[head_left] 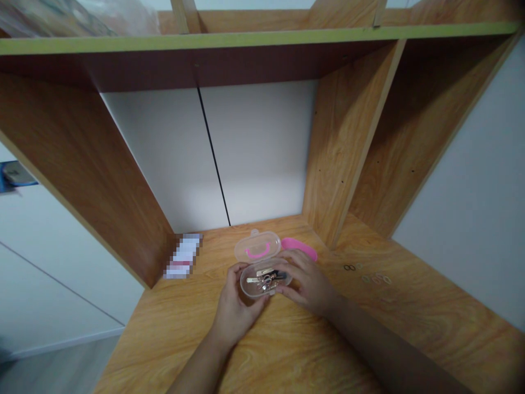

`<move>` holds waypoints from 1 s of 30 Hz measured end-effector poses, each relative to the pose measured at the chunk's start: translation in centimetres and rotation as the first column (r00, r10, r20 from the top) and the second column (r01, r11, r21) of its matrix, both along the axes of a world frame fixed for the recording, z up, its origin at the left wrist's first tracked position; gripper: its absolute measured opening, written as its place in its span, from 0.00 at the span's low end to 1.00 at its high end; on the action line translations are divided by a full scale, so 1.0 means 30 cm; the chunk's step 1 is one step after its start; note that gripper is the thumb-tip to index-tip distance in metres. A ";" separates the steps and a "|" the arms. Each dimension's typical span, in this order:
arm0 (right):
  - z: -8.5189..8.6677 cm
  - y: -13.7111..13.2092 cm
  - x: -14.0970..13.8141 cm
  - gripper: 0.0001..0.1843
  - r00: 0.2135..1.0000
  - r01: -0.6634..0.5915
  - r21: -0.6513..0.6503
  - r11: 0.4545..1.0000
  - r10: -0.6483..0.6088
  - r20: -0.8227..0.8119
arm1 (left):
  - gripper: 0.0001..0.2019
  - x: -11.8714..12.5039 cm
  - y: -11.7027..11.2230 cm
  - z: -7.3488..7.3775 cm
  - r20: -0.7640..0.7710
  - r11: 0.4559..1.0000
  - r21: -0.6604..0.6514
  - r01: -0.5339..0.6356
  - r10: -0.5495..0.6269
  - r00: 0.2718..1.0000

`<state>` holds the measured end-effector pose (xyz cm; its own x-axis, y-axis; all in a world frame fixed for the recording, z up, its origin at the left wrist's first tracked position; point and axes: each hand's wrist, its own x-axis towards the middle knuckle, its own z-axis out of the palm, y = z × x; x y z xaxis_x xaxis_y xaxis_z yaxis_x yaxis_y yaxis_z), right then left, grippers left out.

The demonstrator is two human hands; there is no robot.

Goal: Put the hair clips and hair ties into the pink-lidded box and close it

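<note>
Left hand (233, 311) held clear box (249, 289); right hand (314, 280) at its rim, grip unclear; uneven tilt could've spilled hair clips (266, 280).

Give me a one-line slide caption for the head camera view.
Left hand and right hand at a clear plastic box of small clips, its lid open, on a wooden desk.

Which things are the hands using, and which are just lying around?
Being used, it seems:
- left hand, right hand
- clear box, open lid
- small clips inside
- maybe pink tray

Probably just lying around:
- small loops, right
- blurred-out item, left
</note>
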<state>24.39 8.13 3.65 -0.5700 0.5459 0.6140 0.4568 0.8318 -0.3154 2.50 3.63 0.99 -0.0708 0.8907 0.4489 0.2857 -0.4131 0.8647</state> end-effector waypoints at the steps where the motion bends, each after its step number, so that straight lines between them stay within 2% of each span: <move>1: 0.002 0.002 0.000 0.21 1.000 -0.003 0.035 0.999 0.003 -0.007 | 0.33 0.000 0.002 0.000 0.018 1.000 0.000 0.024 -0.024 1.000; 3: 0.004 0.005 0.000 0.18 1.000 -0.005 0.080 0.997 0.006 -0.015 | 0.32 -0.003 0.004 -0.002 0.042 0.998 -0.002 0.068 -0.068 0.997; 10: 0.005 -0.002 -0.006 0.18 0.998 0.057 0.099 0.993 -0.056 -0.012 | 0.31 -0.012 0.000 0.006 -0.003 0.999 0.013 0.037 -0.037 0.999; 13: 0.007 -0.008 -0.007 0.21 0.999 0.046 0.092 0.995 -0.046 0.006 | 0.31 -0.013 -0.002 0.007 -0.052 0.999 0.039 0.015 -0.013 0.999; 19: 0.001 -0.015 -0.013 0.37 0.999 -0.013 -0.055 0.998 0.016 0.046 | 0.35 -0.018 -0.004 -0.003 -0.112 0.996 0.085 0.036 -0.026 0.993; 24: -0.009 -0.019 -0.022 0.38 1.000 -0.015 -0.126 0.992 0.015 -0.004 | 0.38 -0.014 -0.011 -0.004 -0.072 0.993 0.104 0.062 -0.055 0.996; 30: -0.024 -0.014 -0.015 0.42 0.994 -0.033 -0.305 0.952 -0.001 -0.112 | 0.39 0.016 -0.018 -0.001 0.085 0.997 0.078 -0.003 -0.004 0.996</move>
